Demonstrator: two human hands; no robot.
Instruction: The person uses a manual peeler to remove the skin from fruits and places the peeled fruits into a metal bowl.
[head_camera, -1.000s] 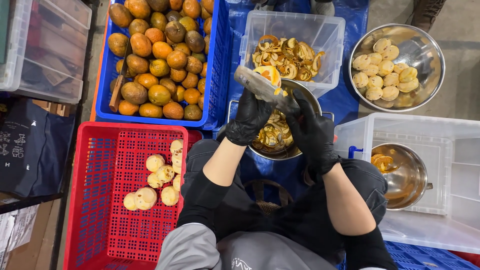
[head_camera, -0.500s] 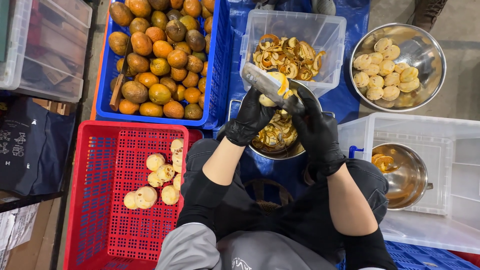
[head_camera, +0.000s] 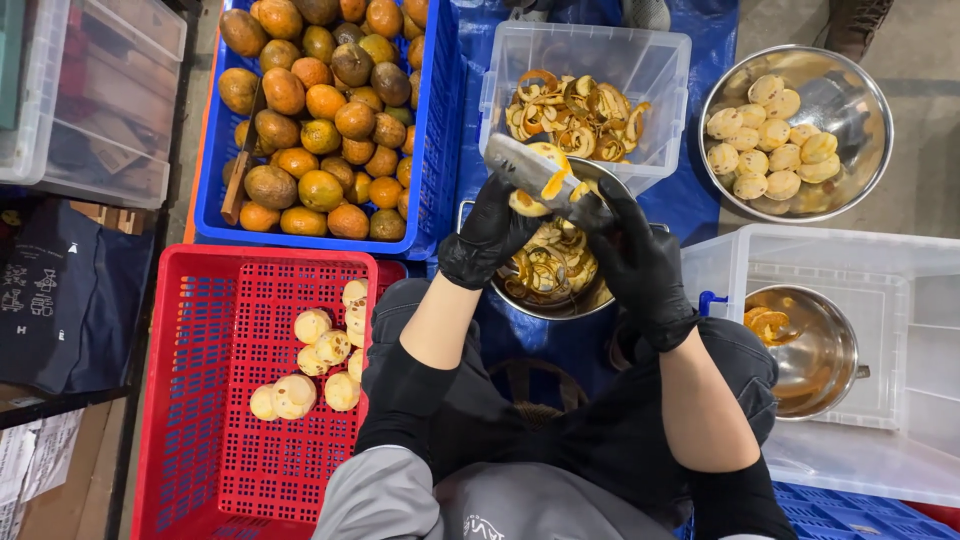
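1. The left hand (head_camera: 492, 232) wears a black glove, thin and slightly glossy, that ends in a rolled cuff at the wrist.
2. The right hand (head_camera: 640, 262) wears a matching black glove, wrinkled at the cuff.
3. Below each glove the forearm is bare, then a black sleeve begins.
4. Below the sleeves sits a grey garment with a small white mark.
5. Dark trousers cover both legs.
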